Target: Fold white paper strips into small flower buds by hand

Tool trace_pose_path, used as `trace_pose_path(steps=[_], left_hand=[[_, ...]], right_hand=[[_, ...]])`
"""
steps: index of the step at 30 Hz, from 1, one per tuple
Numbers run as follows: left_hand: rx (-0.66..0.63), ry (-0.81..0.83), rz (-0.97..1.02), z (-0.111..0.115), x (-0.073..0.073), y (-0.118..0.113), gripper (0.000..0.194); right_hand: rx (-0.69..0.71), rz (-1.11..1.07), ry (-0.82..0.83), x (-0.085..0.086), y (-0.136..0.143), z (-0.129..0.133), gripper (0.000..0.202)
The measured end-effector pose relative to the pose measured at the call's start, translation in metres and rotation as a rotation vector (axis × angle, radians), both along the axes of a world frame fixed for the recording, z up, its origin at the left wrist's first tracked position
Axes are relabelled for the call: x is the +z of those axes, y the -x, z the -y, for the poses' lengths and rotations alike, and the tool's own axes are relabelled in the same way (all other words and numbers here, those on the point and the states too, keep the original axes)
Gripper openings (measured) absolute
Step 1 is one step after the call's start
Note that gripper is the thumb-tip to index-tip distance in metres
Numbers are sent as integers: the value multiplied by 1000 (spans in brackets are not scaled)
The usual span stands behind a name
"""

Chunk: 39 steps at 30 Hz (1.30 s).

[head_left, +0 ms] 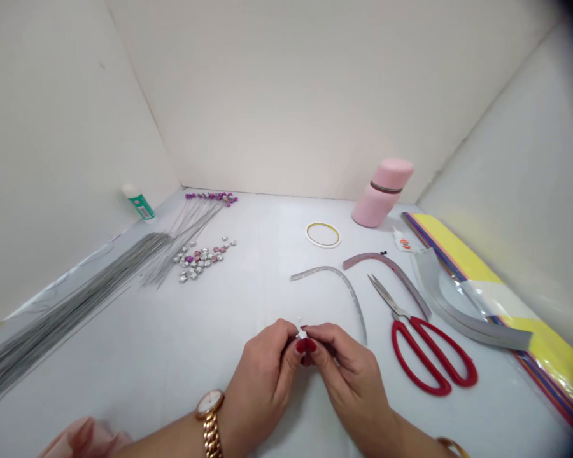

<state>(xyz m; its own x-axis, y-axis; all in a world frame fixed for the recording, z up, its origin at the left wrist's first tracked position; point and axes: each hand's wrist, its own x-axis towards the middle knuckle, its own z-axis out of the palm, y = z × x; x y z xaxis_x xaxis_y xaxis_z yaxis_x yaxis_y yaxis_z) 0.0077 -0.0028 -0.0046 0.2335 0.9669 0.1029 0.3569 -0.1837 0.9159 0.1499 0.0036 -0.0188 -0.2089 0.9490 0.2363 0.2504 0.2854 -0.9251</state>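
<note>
Both my hands meet low in the middle of the view. My left hand and my right hand are closed, their thumbs and fingertips pinching one small silver paper star between them. The fingers cover most of the star. Beyond them a silver paper strip curves over the table. To the left lies a loose group of folded paper stars, mostly silver with some pink and purple ones. Red-handled scissors rest right of my right hand, blades pointing away and slightly parted.
Grey wires lie in a long bundle on the left, near purple-tipped wire stems and a glue stick. Further right are a tape ring, a pink flask, a small glue bottle, more paper strips and coloured paper packs.
</note>
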Motion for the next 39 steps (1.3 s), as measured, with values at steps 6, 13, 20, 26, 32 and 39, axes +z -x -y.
trace_pose_path(steps=[6, 13, 20, 26, 32, 39], left_hand=[[-13, -44, -72, 0, -1, 2, 20], [-79, 7, -12, -1, -1, 2, 22], [-141, -20, -72, -2, 0, 5, 24], [-117, -34, -103, 2, -5, 2, 24], [-69, -33, -103, 3, -8, -2, 21], [-60, 21, -17, 0, -2, 0, 22]], right_hand=[[36, -35, 53, 2, 0, -1, 13], [145, -3, 147, -1, 0, -4, 13], [243, 101, 122, -1, -2, -1, 16], [213, 95, 128, -4, 0, 1, 17], [147, 87, 122, -4, 4, 4, 19], [100, 66, 110, -4, 1, 1, 14]])
